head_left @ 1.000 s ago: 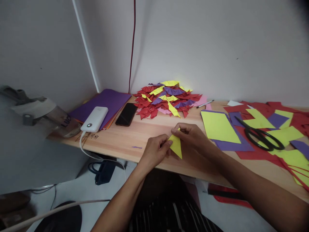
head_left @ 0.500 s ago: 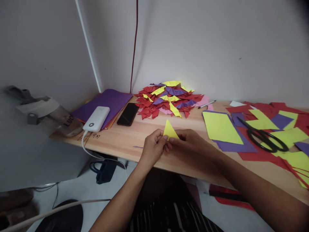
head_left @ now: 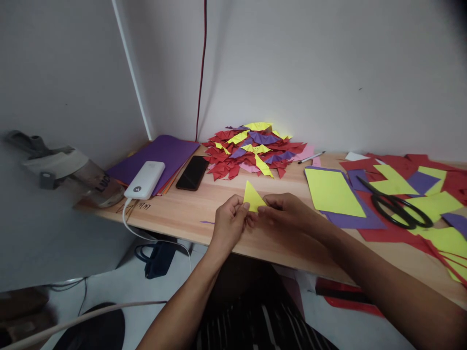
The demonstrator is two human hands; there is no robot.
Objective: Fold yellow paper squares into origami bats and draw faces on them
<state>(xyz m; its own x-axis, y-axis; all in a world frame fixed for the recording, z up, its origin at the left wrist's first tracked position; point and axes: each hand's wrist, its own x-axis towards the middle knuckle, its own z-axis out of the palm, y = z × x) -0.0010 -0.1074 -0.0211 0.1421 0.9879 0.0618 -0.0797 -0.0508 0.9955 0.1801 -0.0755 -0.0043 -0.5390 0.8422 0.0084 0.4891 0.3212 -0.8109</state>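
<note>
A small yellow piece of paper (head_left: 253, 198), folded to a triangle with its point up, is held between my two hands above the table's front part. My left hand (head_left: 230, 218) pinches its left lower corner, thumb on the near face. At the right lower corner, my right hand (head_left: 282, 210) grips it between thumb and fingers. The fingers behind the paper are partly hidden. Beyond the hands lies a heap of folded paper shapes (head_left: 257, 148) in red, yellow and purple.
Right of my hands lie yellow sheets (head_left: 333, 192), black scissors (head_left: 397, 206) and coloured scraps. A pen (head_left: 312, 157) rests by the heap. On the left are a phone (head_left: 192, 173), a white power bank (head_left: 146, 180) with cable, purple sheets (head_left: 171, 148) and a clear bottle (head_left: 97, 184).
Both hands have shifted slightly left with the yellow paper. The right thumb now sits nearer the paper's right corner, a little farther from the left thumb.
</note>
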